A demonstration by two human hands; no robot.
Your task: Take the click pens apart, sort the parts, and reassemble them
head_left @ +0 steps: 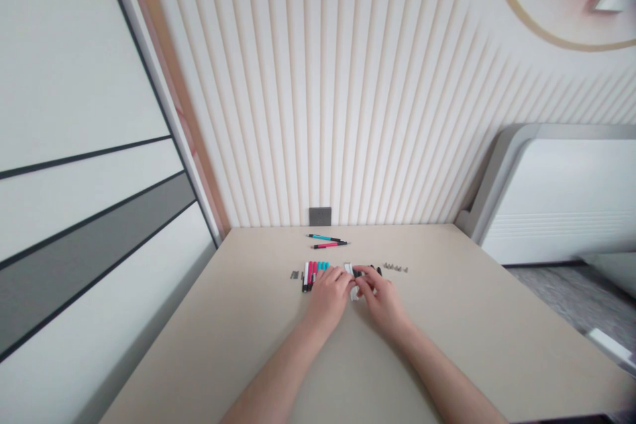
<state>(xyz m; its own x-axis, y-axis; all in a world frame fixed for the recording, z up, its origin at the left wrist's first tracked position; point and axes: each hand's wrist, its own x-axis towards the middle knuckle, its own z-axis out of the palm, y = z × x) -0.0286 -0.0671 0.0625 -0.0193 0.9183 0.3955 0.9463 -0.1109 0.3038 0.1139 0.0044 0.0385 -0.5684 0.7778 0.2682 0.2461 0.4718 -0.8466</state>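
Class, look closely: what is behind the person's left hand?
The far ends of blue pen parts show just beyond the left hand; their near ends, and anything else directly behind it, are covered.

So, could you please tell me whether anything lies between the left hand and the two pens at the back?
Partly, yes: the far ends of the turquoise tubes show just beyond the left hand, lying low on the table. Past them, nothing visible stands before the pens.

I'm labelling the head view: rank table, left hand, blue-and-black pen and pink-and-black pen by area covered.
1. Table
2. Left hand
3. Blue-and-black pen and pink-and-black pen: too alike to rank
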